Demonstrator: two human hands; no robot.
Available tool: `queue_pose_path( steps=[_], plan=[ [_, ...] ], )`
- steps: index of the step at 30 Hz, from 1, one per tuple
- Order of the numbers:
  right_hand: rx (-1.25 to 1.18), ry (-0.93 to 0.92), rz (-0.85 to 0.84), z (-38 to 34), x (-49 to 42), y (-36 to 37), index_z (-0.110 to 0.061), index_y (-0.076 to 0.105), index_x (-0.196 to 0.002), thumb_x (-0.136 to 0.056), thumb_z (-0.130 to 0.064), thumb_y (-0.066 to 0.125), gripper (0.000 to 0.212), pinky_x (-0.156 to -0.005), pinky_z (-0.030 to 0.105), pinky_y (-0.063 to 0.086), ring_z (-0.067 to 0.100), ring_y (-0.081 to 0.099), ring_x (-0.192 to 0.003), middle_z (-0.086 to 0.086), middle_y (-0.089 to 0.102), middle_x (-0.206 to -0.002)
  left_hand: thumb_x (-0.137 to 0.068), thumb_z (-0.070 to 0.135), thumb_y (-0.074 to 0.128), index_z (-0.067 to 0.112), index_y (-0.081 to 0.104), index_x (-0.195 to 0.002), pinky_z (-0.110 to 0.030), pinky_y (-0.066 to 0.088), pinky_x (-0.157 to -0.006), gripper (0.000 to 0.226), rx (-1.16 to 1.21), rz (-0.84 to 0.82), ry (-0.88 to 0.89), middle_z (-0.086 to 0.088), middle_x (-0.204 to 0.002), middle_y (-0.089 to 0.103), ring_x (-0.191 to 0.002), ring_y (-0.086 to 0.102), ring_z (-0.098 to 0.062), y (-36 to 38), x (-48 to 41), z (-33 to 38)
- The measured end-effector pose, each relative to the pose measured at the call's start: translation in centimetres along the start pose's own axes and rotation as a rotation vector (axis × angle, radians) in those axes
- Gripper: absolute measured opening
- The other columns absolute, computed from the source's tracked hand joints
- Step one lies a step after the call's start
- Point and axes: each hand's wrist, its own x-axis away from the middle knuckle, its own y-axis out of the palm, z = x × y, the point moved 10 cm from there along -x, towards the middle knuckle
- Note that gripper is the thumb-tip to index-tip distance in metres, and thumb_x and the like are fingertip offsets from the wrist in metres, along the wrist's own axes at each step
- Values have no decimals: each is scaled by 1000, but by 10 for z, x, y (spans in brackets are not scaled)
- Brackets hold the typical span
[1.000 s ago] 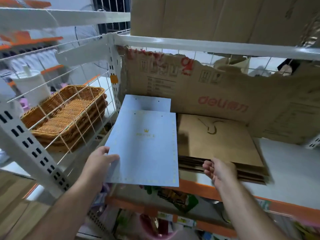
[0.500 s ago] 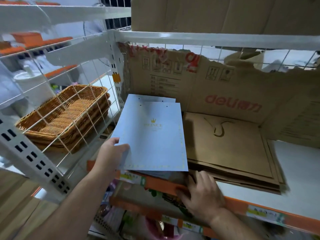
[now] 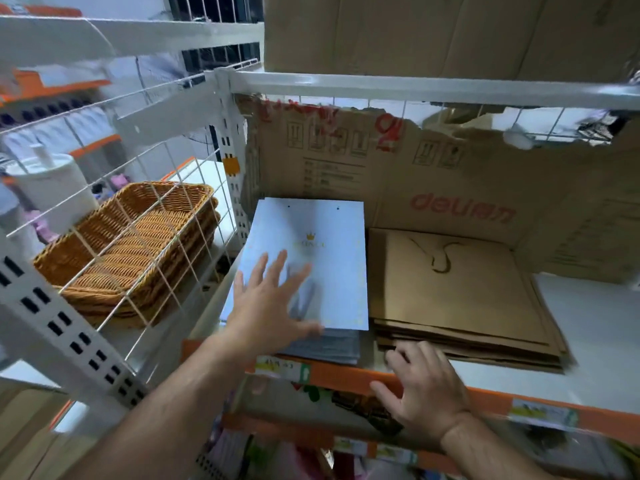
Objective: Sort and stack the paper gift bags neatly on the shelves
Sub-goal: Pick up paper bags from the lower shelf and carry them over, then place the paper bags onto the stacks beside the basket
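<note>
A stack of flat pale-blue gift bags [image 3: 332, 244] with a gold crown print lies at the left end of the shelf [image 3: 588, 341]. My left hand [image 3: 273, 306] presses flat on the top blue bag, fingers spread. Beside it on the right sits a stack of flat brown kraft bags [image 3: 457, 292] with cord handles. My right hand [image 3: 422, 382] rests on the orange front lip of the shelf [image 3: 346, 375], its fingertips against the near edge of the brown stack, holding nothing.
A torn cardboard sheet [image 3: 450, 181] lines the back of the shelf. A wire grid side panel [image 3: 145, 216] separates a stack of wicker baskets [image 3: 135, 244] on the left. A large cardboard box [image 3: 450, 32] sits on the shelf above. Bare white shelf lies right of the brown stack.
The blue bag my left hand held by its edge now lies flat on the blue stack, and that hand has moved on top of it. My right hand shifted right along the shelf lip.
</note>
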Motion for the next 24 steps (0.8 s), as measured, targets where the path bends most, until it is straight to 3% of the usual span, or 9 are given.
queue_pose_path(
  steps=[2, 6, 12, 19, 24],
  plan=[
    [-8, 17, -15, 1, 0, 0, -26, 64, -95, -81, -66, 56, 44, -72, 35, 47, 21, 52, -85, -3, 58, -96, -74, 76, 64, 53, 2, -151, -63, -6, -118, 101, -40, -134, 80, 6, -166, -12, -152, -19, -26, 19, 1, 11],
    [8, 44, -55, 1, -1, 2, -28, 64, -98, -81, -67, 54, 44, -72, 33, 47, 17, 51, -85, -6, 57, -96, -77, 65, 70, 50, 8, -151, -67, -1, -117, 98, -64, -143, 61, 5, -163, -6, -151, -14, -29, 8, -9, 8],
    [14, 69, -82, 1, -2, 3, -29, 64, -101, -80, -69, 54, 46, -70, 29, 45, 14, 49, -83, -8, 55, -94, -69, 69, 76, 53, 7, -152, -66, 2, -118, 109, -9, -194, 38, 8, -165, -9, -152, -17, -26, 24, -16, -6],
    [21, 76, -84, -1, -3, 1, -29, 63, -101, -80, -68, 54, 45, -69, 29, 44, 13, 48, -82, -7, 55, -95, -74, 84, 56, 51, 3, -154, -66, -2, -118, 102, -41, -249, 50, 6, -166, -15, -152, -20, -26, 28, -20, -6],
    [42, 80, -110, -2, -4, 2, -28, 63, -101, -80, -68, 53, 46, -68, 29, 44, 12, 48, -81, -6, 56, -95, -76, 80, 59, 50, 5, -154, -66, -7, -118, 100, -39, -223, 64, 5, -167, -13, -152, -21, -26, 27, -20, -6]
  ],
)
